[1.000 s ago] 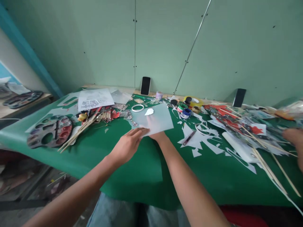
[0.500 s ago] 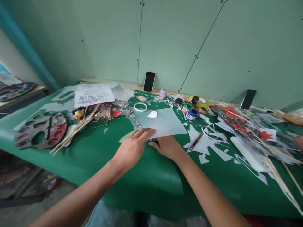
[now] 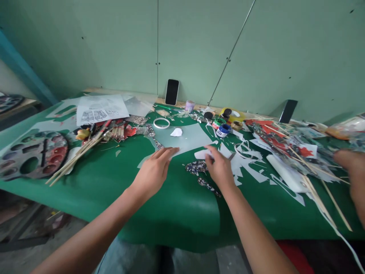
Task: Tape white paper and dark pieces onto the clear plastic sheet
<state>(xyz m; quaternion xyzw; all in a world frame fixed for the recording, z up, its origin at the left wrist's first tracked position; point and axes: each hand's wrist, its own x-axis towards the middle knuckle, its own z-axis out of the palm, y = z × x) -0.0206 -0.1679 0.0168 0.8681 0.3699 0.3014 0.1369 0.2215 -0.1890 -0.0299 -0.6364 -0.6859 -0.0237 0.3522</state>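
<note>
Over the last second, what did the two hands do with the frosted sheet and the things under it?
The right hand came out from under the translucent sheet and moved right, now pinching a small white paper piece. Dark patterned cut-outs that were covered now lie exposed on the green table cover. The left hand stayed pressing the sheet's near edge; the paint palette looks unmoved.

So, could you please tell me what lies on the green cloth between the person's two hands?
In the head view, a dark patterned cut-out lies on the green cloth between the left hand and the right hand, with bare cloth around it.
</note>
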